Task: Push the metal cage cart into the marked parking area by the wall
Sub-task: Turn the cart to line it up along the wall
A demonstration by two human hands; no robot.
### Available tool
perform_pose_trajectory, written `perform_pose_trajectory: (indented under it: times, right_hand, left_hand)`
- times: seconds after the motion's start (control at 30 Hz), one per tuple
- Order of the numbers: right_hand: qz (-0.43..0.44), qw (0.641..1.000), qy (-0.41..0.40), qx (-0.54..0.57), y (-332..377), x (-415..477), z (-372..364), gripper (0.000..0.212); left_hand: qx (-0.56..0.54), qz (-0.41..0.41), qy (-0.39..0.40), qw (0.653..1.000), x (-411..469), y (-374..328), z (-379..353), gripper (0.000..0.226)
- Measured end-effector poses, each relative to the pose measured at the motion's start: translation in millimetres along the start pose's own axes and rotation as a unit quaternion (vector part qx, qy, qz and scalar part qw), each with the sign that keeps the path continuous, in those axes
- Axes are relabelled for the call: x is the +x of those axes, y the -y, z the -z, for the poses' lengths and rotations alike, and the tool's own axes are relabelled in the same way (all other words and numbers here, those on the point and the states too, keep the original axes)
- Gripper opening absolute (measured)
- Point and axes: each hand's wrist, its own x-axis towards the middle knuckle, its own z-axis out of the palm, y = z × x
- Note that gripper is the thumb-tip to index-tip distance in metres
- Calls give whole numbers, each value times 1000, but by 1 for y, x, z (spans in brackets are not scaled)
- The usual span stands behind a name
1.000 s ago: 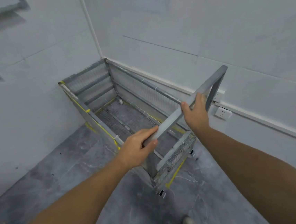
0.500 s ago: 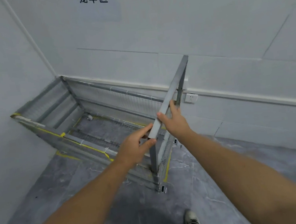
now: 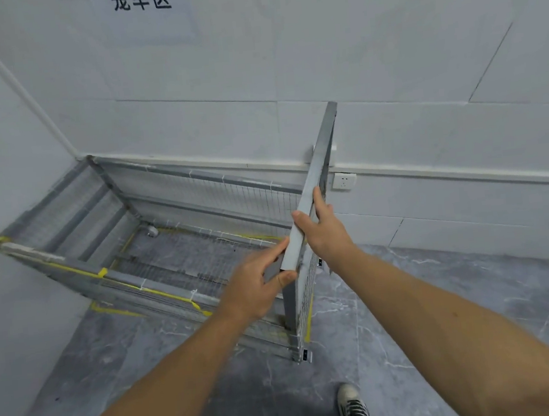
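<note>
Both hands on cage cart (image 3: 156, 252) handle bar (image 3: 311, 187); wall outlet (image 3: 343, 181) beside.

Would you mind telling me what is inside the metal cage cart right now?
The cage cart looks empty: only its wire-mesh floor shows, with yellow floor tape visible through it. The near corner, behind the left hand, is hidden.

cage cart (image 3: 156, 252) hemmed by corner walls (image 3: 386, 63), grey floor (image 3: 410, 312) open rightward
</note>
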Motion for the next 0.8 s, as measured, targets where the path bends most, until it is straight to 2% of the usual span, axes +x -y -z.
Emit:
perform_pose_trajectory:
  times: [0.17, 0.47, 0.6, 0.8]
  right_hand:
    - [23, 1000, -7, 16, -4, 8, -4, 77]
    - [4, 1000, 4, 15, 1, 29, 11, 77]
    - [2, 1000, 5, 21, 2, 48, 20, 74]
    - [-5, 1000, 5, -26, 11, 82, 33, 71]
  left_hand:
    - [4, -6, -1, 1000, 2, 1, -1, 76]
    - [21, 19, 8, 1000, 22, -9, -9, 69]
    - [24, 29, 14, 999, 43, -15, -15, 74]
    - [13, 26, 15, 999, 84, -17, -19, 71]
